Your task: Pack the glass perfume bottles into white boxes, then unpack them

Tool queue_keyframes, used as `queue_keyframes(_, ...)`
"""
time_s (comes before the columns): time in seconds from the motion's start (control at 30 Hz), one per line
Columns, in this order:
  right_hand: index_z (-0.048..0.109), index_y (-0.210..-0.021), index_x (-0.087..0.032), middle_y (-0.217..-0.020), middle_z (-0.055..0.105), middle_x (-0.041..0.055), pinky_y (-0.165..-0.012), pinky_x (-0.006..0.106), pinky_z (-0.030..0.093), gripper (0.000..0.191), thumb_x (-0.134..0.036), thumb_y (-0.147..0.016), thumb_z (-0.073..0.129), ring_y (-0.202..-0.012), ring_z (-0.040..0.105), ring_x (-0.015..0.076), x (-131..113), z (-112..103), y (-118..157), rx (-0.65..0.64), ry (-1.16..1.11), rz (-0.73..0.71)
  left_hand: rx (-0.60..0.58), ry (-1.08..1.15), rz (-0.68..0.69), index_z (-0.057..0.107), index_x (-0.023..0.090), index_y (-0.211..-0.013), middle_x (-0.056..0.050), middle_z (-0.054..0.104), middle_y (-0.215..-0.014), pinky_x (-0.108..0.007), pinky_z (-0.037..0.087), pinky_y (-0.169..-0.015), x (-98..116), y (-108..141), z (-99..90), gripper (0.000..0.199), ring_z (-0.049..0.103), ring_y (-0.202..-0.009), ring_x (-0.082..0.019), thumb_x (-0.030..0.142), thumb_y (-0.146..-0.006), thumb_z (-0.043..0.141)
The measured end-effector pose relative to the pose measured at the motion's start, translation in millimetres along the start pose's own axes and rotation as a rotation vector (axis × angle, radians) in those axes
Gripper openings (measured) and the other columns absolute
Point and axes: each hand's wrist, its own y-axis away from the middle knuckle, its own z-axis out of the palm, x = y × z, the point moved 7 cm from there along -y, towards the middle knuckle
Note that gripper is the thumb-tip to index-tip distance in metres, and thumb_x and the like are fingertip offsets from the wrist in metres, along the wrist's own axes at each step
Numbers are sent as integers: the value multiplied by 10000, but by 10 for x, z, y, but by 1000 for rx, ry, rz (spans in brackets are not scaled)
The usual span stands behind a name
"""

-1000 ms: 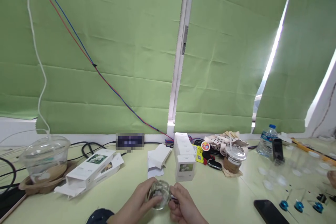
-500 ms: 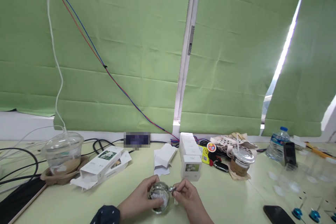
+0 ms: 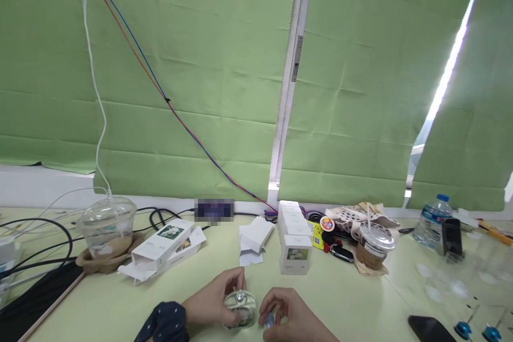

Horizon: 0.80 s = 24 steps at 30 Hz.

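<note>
My left hand (image 3: 214, 299) is curled around a rounded, glossy clear-glass bottle (image 3: 242, 317), thumb against its near side, over the front of the pale, smooth desk (image 3: 352, 304). Its shiny metallic neck (image 3: 240, 295) points upward; I can't tell how far its long axis tilts. Just to the right, apart from it, my right hand (image 3: 289, 314) is nearly closed, fingers bent around a small, translucent bluish piece (image 3: 269, 320).
</note>
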Motion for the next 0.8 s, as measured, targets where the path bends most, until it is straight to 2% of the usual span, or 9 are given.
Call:
queue_keyframes(0.1, 781, -792, -187, -732, 697, -10, -622, 216, 392, 229, -141, -568, 771, -606, 492, 98, -27, 78, 59, -141, 30, 2, -102, 77, -17, 414, 216, -736, 51, 579, -803, -230, 352, -608, -38, 2, 43, 476, 491, -705, -126, 112, -456, 784)
queue_keyframes(0.2, 800, -865, -211, -767, 697, 0, -672, 228, 417, 239, -220, -631, 752, -637, 519, 106, -92, 184, 130, -303, -30, -31, -226, 222, -29, 458, 197, -736, 11, 624, -868, -245, 381, -679, -47, 11, 112, 558, 530, -769, -141, 259, -414, 910)
queue_keyframes(0.3, 796, -903, -211, -794, 700, 11, -649, 226, 422, 271, -263, -638, 772, -638, 530, 112, -117, 204, 140, -305, -17, -26, -300, 313, -37, 487, 183, -722, 4, 630, -874, -242, 382, -694, -51, 20, 172, 589, 544, -770, -131, 415, -409, 929)
queue_keyframes(0.37, 789, -816, -177, -742, 689, 25, -610, 229, 425, 192, -297, -668, 759, -630, 547, 130, -149, 101, 95, -157, 49, -63, -336, 341, -45, 492, 180, -711, 4, 632, -876, -242, 392, -701, -63, 27, 210, 605, 550, -766, -125, 459, -397, 927)
queue_keyframes(0.47, 731, -784, -158, -768, 675, 66, -611, 263, 461, 210, -349, -786, 646, -693, 591, 185, -303, -275, 78, 289, 235, -272, -398, 383, -69, 508, 178, -717, -4, 640, -891, -244, 409, -701, -94, 43, 264, 624, 559, -765, -122, 490, -375, 925)
queue_keyframes(0.53, 700, -970, -178, -957, 676, 108, -716, 328, 496, 233, -320, -842, 566, -867, 609, 245, -414, -525, 162, 598, 454, -425, -449, 401, -97, 524, 175, -730, -20, 653, -907, -245, 417, -686, -119, 61, 299, 643, 571, -768, -130, 511, -353, 922)
queue_keyframes(0.6, 629, -1185, -217, -1196, 615, 131, -879, 424, 466, 354, -240, -844, 533, -1094, 544, 304, -471, -669, 235, 802, 726, -504, -497, 412, -123, 543, 172, -742, -33, 664, -920, -242, 417, -671, -136, 82, 328, 652, 581, -776, -138, 513, -337, 923)
queue_keyframes(0.7, 523, -1339, -252, -1393, 491, 121, -960, 492, 401, 546, -131, -807, 508, -1190, 470, 347, -441, -754, 240, 929, 1066, -460, -550, 425, -145, 567, 166, -756, -36, 668, -930, -228, 409, -645, -131, 109, 356, 628, 577, -755, -126, 519, -372, 917)
queue_keyframes(0.8, 545, -1311, -252, -1411, 490, 106, -933, 488, 396, 561, -67, -786, 476, -1153, 488, 352, -380, -763, 212, 974, 1242, -382, -591, 437, -148, 579, 163, -764, -37, 669, -935, -224, 414, -642, -94, 130, 374, 617, 577, -756, -122, 541, -400, 903)
